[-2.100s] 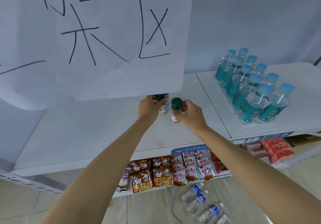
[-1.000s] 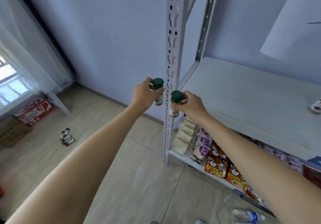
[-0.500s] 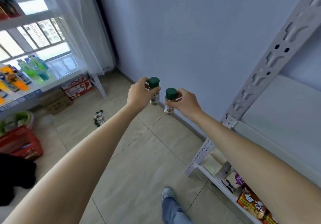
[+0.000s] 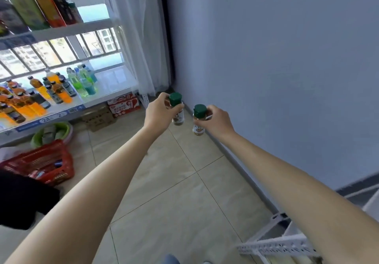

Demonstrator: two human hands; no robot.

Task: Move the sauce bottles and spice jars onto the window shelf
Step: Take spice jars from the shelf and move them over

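My left hand (image 4: 159,113) grips a small green-capped spice jar (image 4: 177,110) upright at arm's length. My right hand (image 4: 216,120) holds a second green-capped spice jar (image 4: 199,120) just to the right of the first. Both jars hang in the air above the tiled floor. The window shelf (image 4: 110,85) stands at the far left, its middle board bare at the right end and crowded with orange and green drink bottles (image 4: 41,95) further left. Tall bottles (image 4: 41,3) fill its upper board.
A red basket (image 4: 43,163) and a green basin (image 4: 51,132) sit on the floor at left, with cardboard boxes (image 4: 114,110) under the shelf. A white curtain (image 4: 141,38) hangs by the window. A blue wall runs along the right, and a white rack corner (image 4: 287,243) shows at bottom right.
I have lifted both jars off the white rack and turned left. The window shelf has come into view and grown nearer, while the rack has slid away to the bottom right.
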